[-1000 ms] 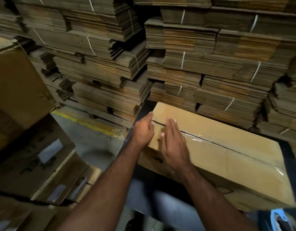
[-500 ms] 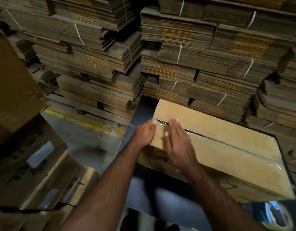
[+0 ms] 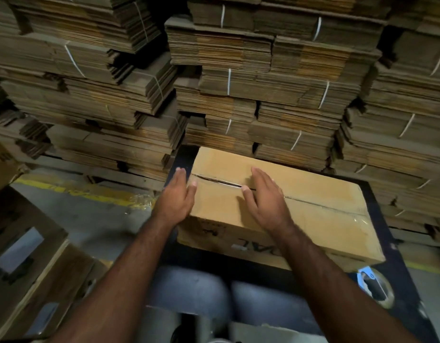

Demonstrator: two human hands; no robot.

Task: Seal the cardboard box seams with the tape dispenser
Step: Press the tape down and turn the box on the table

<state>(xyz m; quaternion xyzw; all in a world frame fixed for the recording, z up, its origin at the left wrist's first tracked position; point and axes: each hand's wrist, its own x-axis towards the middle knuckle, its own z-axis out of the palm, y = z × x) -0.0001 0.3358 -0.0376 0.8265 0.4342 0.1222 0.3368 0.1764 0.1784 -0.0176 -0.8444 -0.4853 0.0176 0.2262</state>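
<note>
Fingers (image 3: 259, 178) of the right hand (image 3: 266, 201) lay flat and straight across the cardboard box (image 3: 300, 206) seam; the left hand (image 3: 175, 199), likewise empty, pressed its near end; the tape dispenser (image 3: 375, 287), seemingly idle, sat lower right, nearer the right hand.

Location type: warehouse or packing area. Strapped bundles of flattened cardboard sheets (image 3: 251, 78) are stacked high across the far side. The concrete floor (image 3: 90, 216) carries a painted yellow line (image 3: 73, 190). Made-up cartons (image 3: 28, 263) stand at near left beside the dark bench (image 3: 387, 243).
</note>
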